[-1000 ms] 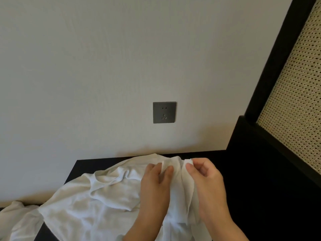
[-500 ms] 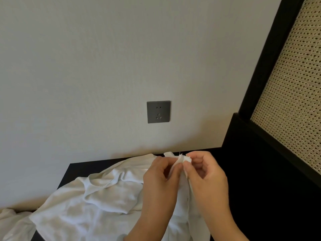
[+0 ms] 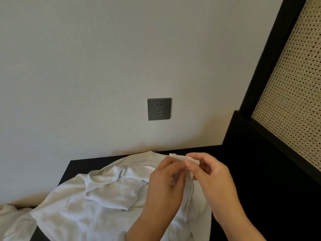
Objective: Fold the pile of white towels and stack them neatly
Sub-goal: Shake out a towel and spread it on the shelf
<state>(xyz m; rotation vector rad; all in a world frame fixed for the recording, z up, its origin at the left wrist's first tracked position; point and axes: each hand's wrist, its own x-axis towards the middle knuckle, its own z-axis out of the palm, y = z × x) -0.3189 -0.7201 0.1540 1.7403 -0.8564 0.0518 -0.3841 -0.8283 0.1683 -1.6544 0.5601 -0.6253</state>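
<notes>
1. Left grip [image 3: 165, 185] is pinching a corner of the white towel [image 3: 107, 193], thumb and curled fingers clamped on the cloth, back of hand facing the cam.
2. Right grip [image 3: 213, 178] is pinching the same corner from the other side. Thumb + forefinger are closing on the fabric, and the other fingers are curling loosely behind.
3. Both grips are sitting just beside each other, fingertips nearly touching, w/ the pinched corner poking up between them, raised above the rest of the cloth.
4. Towel is lying unfolded and rumpled on the dark bench [image 3: 78, 166], creases spreading out left of the hands. One strip is hanging down between the wrists toward the bottom edge.
5. Towel's left part is draping over the bench's front-left edge.
6. More white cloth [image 3: 10, 216] is showing at bottom-left, off the bench and lower down; can't tell if it's a separate towel.
7. Bench is butting up against a pale wall [image 3: 104, 58]. A grey socket [image 3: 159, 109] is sitting on that wall above the towel, well apart from it.
8. On the right, a black frame [image 3: 260, 58] w/ a woven cane panel [image 3: 295, 84] is rising beside the bench.
</notes>
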